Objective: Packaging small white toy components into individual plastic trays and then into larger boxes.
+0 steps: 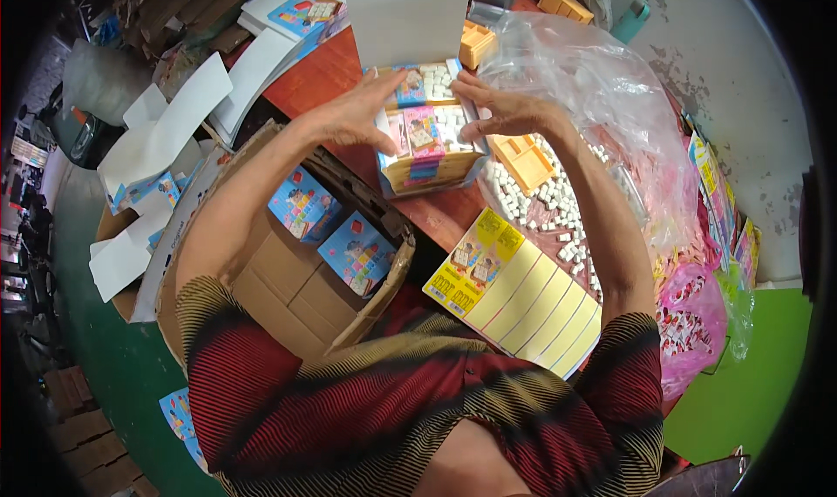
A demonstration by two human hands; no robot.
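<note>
An open cardboard box [410, 22] stands on the red table with its white lid raised. Inside are orange-tan trays [436, 173] filled with small white blocks [450, 122] and printed pink and blue cards [422, 132]. My left hand [359, 112] grips the box's left side, thumb toward the near tray and fingers along the far one. On the opposite side my right hand [507, 112] holds it likewise, thumb and forefinger apart over the blocks. Beside my right wrist lies another orange tray [525, 161] on a spread of loose white blocks [571, 227].
A big carton [288, 309] with blue printed boxes [356, 253] stands at my left front. Yellow label sheets [532, 301] lie near my body. Clear plastic sheeting [584, 70] covers the right side, with a pink bag [693, 323] beyond. White-backed card blanks [261, 70] pile up at far left.
</note>
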